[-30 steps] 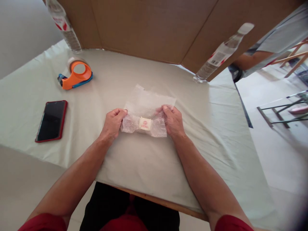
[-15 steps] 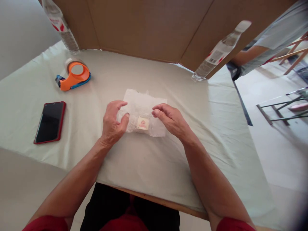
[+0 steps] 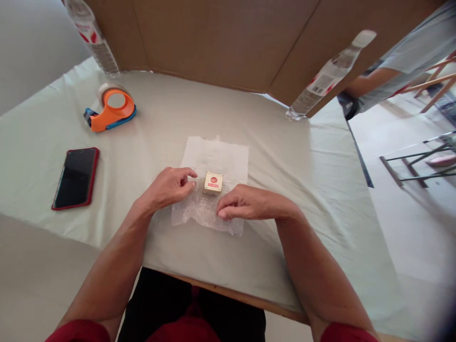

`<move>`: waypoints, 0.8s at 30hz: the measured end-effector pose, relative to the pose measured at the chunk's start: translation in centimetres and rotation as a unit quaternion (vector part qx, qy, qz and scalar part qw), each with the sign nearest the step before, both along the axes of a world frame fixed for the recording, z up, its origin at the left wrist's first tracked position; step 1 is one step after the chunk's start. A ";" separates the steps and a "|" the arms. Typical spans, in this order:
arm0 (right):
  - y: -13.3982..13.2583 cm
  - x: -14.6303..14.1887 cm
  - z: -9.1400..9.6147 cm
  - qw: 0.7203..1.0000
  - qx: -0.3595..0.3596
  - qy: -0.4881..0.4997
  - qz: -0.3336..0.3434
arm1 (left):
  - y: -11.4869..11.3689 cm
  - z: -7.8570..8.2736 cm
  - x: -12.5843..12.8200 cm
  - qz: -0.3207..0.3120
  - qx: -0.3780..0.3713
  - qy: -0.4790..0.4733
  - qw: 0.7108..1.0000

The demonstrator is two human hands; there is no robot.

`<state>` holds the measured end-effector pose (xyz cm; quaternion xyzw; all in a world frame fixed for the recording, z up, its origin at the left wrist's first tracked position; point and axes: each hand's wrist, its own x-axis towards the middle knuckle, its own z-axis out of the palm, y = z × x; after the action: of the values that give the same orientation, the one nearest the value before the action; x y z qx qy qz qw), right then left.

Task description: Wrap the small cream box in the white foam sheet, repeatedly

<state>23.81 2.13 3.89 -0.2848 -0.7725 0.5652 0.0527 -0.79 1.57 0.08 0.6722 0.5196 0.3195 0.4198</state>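
- Currently, we have a small cream box near the middle of the table, sitting on a sheet of bubble wrap that shows on its far and near sides; red print marks the top of the box.
- Our left hand is just left of the box, over the left edge of the wrap. Its index finger stretches toward the box and its thumb stands a little apart from it, with a gap between the two tips and the box beyond them.
- Our right hand is bent inward over the right part of the wrap, just to the near right of the box. Its fingers are curled close together with the thumb alongside; we cannot tell whether they pinch the wrap.
- Under all this we see a pale green tablecloth, creased toward the right.
- On the left lies a dark-screened phone in a red case, and on its far side an orange and blue tape dispenser.
- Along the far side stands brown cardboard, with one clear bottle at far left and another bottle at far right, both with red-and-white labels.
- Past the right bottle we see another person's arm in a grey sleeve.
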 end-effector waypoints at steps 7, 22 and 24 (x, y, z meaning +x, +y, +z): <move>0.3 -0.5 -1.4 0.936 0.281 -0.021 -0.210 | -0.3 -1.1 1.0 -0.064 0.141 0.030 0.988; -1.5 5.0 -1.0 0.850 0.410 -0.157 -0.291 | -0.1 -3.9 2.7 -0.119 0.118 0.195 0.966; -2.8 8.3 -1.4 0.836 0.401 -0.192 -0.321 | -0.2 -3.8 2.8 -0.125 0.118 0.240 0.955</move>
<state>32.06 -0.65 2.48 -0.5740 -0.7910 0.0915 0.1912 1.99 1.42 -3.76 0.8334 0.4756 0.1521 0.2371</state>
